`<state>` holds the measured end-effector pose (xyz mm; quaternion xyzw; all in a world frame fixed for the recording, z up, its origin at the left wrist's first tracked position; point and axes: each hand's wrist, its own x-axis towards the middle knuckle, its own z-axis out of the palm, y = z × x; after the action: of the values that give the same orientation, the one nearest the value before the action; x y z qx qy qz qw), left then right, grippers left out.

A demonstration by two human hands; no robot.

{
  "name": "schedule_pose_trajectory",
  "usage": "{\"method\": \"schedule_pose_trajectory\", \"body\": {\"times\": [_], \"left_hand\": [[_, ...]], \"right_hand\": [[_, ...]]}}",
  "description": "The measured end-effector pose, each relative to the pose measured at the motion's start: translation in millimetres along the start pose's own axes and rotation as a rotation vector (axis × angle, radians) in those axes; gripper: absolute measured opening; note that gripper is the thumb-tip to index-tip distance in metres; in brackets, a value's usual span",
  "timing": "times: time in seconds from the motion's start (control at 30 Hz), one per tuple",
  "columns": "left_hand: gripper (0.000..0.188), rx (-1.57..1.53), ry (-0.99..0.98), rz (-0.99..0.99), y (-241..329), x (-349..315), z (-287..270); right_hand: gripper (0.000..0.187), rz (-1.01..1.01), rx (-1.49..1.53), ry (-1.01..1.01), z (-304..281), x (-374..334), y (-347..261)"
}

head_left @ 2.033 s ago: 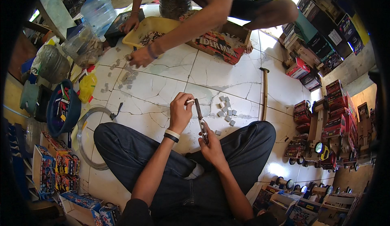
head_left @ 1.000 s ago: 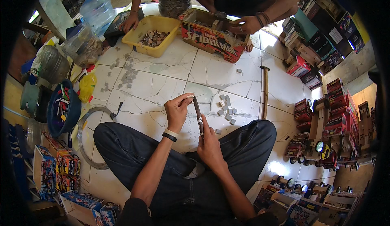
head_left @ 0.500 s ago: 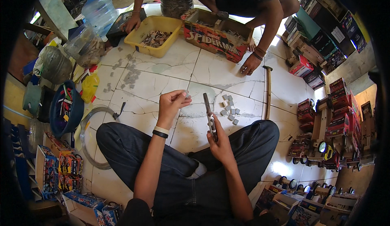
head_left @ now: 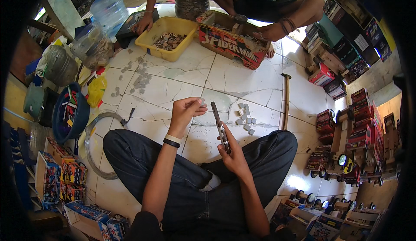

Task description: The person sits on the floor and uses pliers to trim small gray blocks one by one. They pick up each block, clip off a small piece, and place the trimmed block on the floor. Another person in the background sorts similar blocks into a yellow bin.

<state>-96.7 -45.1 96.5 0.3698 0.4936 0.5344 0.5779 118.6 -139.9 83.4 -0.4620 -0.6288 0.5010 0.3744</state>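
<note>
The right hand (head_left: 234, 155) is gripping a long dark metal tool (head_left: 217, 115). The left hand (head_left: 184, 115) is pinching a small grey piece (head_left: 202, 101), no longer touching the tool, seemingly pausing work.

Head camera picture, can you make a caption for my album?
A small grey piece in the left hand, a long dark tool in the right hand, grey squares scattered on cracked white tiles.

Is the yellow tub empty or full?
Neither, it is partly filled: a heap of small pieces lies in the yellow tub, below its rim.
</note>
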Motion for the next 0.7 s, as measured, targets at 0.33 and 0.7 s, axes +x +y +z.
{"method": "schedule_pose_trajectory", "body": {"times": [0.33,0.7], "left_hand": [[0.029,0.05,0.022,0.021,-1.3,1.5,-2.8],[0.026,0.041,0.014,0.006,-6.2,1.4,3.2]], "right_hand": [[0.078,-0.024,-0.027,0.003,0.7,-0.5,-4.2],[0.077,0.123,0.059,0.048,8.7,-1.7,-13.5]]}}
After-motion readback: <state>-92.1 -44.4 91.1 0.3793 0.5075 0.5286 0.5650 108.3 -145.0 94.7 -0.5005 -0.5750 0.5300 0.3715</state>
